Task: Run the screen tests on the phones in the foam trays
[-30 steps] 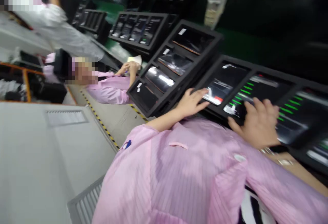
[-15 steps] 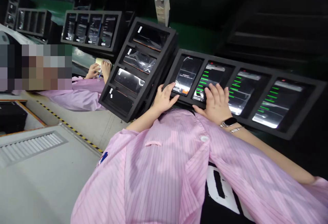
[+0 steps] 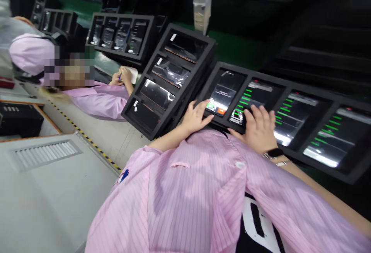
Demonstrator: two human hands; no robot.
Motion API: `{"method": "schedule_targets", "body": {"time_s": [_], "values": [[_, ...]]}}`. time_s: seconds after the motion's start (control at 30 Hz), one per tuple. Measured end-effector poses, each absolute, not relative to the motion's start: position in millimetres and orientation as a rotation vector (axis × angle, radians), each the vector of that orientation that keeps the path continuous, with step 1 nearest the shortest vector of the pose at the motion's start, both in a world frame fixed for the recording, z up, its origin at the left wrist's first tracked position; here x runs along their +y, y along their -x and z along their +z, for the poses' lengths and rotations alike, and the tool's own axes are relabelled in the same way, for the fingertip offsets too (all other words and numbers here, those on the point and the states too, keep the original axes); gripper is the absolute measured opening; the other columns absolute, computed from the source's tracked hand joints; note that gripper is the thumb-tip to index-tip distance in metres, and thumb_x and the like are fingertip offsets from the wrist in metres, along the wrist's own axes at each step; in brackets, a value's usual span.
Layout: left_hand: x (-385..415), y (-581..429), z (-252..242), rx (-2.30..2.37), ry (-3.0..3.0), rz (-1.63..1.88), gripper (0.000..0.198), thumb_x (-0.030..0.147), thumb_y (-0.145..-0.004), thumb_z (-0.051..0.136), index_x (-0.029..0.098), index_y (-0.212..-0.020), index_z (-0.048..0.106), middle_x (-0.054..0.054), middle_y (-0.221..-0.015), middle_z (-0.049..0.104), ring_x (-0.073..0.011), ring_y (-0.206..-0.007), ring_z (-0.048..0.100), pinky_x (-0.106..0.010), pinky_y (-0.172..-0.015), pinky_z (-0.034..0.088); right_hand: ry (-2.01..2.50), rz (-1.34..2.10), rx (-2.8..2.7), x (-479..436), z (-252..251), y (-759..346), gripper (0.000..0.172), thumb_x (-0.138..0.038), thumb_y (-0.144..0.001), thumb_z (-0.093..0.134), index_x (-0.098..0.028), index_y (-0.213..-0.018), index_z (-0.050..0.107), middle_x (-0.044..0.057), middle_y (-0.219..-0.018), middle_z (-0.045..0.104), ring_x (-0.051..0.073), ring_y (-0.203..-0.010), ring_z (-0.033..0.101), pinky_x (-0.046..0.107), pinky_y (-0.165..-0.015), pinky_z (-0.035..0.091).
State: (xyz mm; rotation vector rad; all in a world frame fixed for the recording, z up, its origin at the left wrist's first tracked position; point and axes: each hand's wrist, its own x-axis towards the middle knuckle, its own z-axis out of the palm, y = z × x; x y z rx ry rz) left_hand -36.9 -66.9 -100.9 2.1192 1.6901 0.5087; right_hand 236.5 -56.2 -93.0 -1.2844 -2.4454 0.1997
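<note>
I see the fingertips of the left hand (image 3: 191, 121) at the lower left corner of the first phone (image 3: 226, 89), a little parted and gripping nothing, the thumb pointing right; I cannot tell how firmly they press, if at all; the fingers of the right hand (image 3: 259, 131), slightly spread and bent, reach over the lower right part of the second phone (image 3: 256, 97), its thumb out to the left; whether they touch the glass I cannot tell.

Both phones lie in a black tray (image 3: 240, 94) slanting across the right of the frame; the first screen shows an orange patch at its bottom, the second green lines; green lines also light the third phone (image 3: 295, 116) and the fourth phone (image 3: 333, 139) farther right.

I see a dark watch (image 3: 274, 153) and a bracelet (image 3: 282, 163) on the right wrist; a pink striped smock (image 3: 185, 202) fills the lower middle.

Just left of the hands I have a second tray (image 3: 191, 80) with four dark phones; beyond it, upper left of centre, a third tray (image 3: 147, 38) bears four more; below that, a co-worker's hands (image 3: 125, 76) hold a pale pad (image 3: 134, 75); a grey-white cabinet (image 3: 63, 195) takes the lower left.
</note>
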Motion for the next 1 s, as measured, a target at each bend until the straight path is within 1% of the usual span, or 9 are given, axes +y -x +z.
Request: {"method": "schedule_targets", "body": {"time_s": [0.17, 0.27, 0.4, 0.47, 0.57, 0.63, 0.7, 0.9, 1.0], "values": [[-70.5, 34.8, -93.1, 1.606, -2.177, 0.458, 0.060, 0.055, -0.105, 0.037, 0.015, -0.148, 0.050, -0.014, -0.151, 0.058, -0.0238, -0.141, 0.053, -0.049, -0.124, 0.033, 1.246, 0.128, -2.410, -59.5, -97.2, -242.3, 0.087, -0.050, -0.090, 0.063, -0.026, -0.164, 0.023, 0.023, -0.149, 0.052, 0.048, -0.137, 0.050, 0.073, -0.113, 0.038], [-71.2, 35.7, -90.2, 1.591, -2.195, 0.412, 0.059, 0.056, -0.105, 0.040, 0.019, -0.149, 0.053, -0.012, -0.151, 0.058, -0.0253, -0.139, 0.055, -0.049, -0.123, 0.036, 1.251, 0.116, -2.391, -62.4, -96.9, -244.6, 0.093, -0.050, -0.086, 0.066, -0.031, -0.166, 0.021, 0.021, -0.151, 0.051, 0.048, -0.138, 0.049, 0.071, -0.112, 0.041], [-70.3, 39.8, -86.6, 1.496, -2.289, 0.412, 0.060, 0.055, -0.105, 0.037, 0.017, -0.148, 0.055, -0.012, -0.147, 0.062, -0.0226, -0.136, 0.058, -0.045, -0.121, 0.041, 1.279, 0.154, -2.348, -65.8, -93.1, -244.9, 0.095, -0.050, -0.082, 0.067, -0.038, -0.165, 0.021, 0.019, -0.156, 0.046, 0.049, -0.140, 0.046, 0.073, -0.111, 0.041], [-69.5, 42.6, -83.6, 1.457, -2.334, 0.372, 0.059, 0.053, -0.107, 0.034, 0.018, -0.149, 0.054, -0.010, -0.149, 0.060, -0.0209, -0.139, 0.055, -0.045, -0.123, 0.039, 1.255, 0.125, -2.366, -65.1, -92.3, -245.7, 0.085, -0.047, -0.088, 0.057, -0.036, -0.165, 0.023, 0.020, -0.154, 0.049, 0.048, -0.139, 0.047, 0.076, -0.106, 0.043], [-68.3, 47.0, -77.8, 1.421, -2.380, 0.263, 0.062, 0.053, -0.107, 0.032, 0.017, -0.154, 0.047, -0.009, -0.155, 0.055, -0.0201, -0.145, 0.050, -0.045, -0.127, 0.033, 1.158, -0.016, -2.432, -61.2, -93.3, -249.6, 0.071, -0.036, -0.094, 0.041, -0.025, -0.164, 0.030, 0.024, -0.142, 0.057, 0.047, -0.132, 0.055, 0.074, -0.096, 0.051], [-67.3, 49.6, -74.2, 1.393, -2.412, 0.197, 0.059, 0.048, -0.107, 0.036, 0.017, -0.156, 0.044, -0.008, -0.157, 0.052, -0.0198, -0.147, 0.047, -0.044, -0.128, 0.031, 1.117, -0.060, -2.457, -58.8, -93.8, -253.4, 0.071, -0.030, -0.093, 0.042, -0.021, -0.163, 0.032, 0.026, -0.139, 0.059, 0.047, -0.129, 0.057, 0.072, -0.093, 0.053], [-66.6, 51.0, -72.1, 1.380, -2.435, 0.151, 0.055, 0.040, -0.107, 0.039, 0.019, -0.157, 0.043, -0.005, -0.157, 0.052, -0.0184, -0.148, 0.045, -0.042, -0.128, 0.030, 1.111, -0.009, -2.473, -58.2, -92.4, -256.8, 0.075, -0.027, -0.090, 0.047, -0.022, -0.164, 0.031, 0.025, -0.143, 0.057, 0.049, -0.130, 0.056, 0.074, -0.092, 0.053], [-68.0, 49.7, -76.1, 1.414, -2.435, 0.144, 0.054, 0.039, -0.108, 0.034, 0.019, -0.157, 0.043, -0.003, -0.159, 0.050, -0.0161, -0.150, 0.042, -0.039, -0.129, 0.031, 1.231, 0.391, -2.456, -65.4, -80.6, -256.7, 0.073, -0.035, -0.095, 0.035, -0.036, -0.166, 0.020, -0.002, -0.164, 0.031, 0.050, -0.145, 0.033, 0.078, -0.107, 0.032], [-68.5, 48.8, -78.6, 1.419, -2.409, 0.158, 0.055, 0.042, -0.107, 0.037, 0.019, -0.156, 0.045, -0.005, -0.158, 0.051, -0.0183, -0.150, 0.042, -0.042, -0.129, 0.029, 1.272, 0.459, -2.424, -67.8, -81.0, -253.3, 0.074, -0.038, -0.094, 0.036, -0.040, -0.166, 0.018, -0.007, -0.165, 0.027, 0.048, -0.147, 0.028, 0.076, -0.113, 0.027]]}}
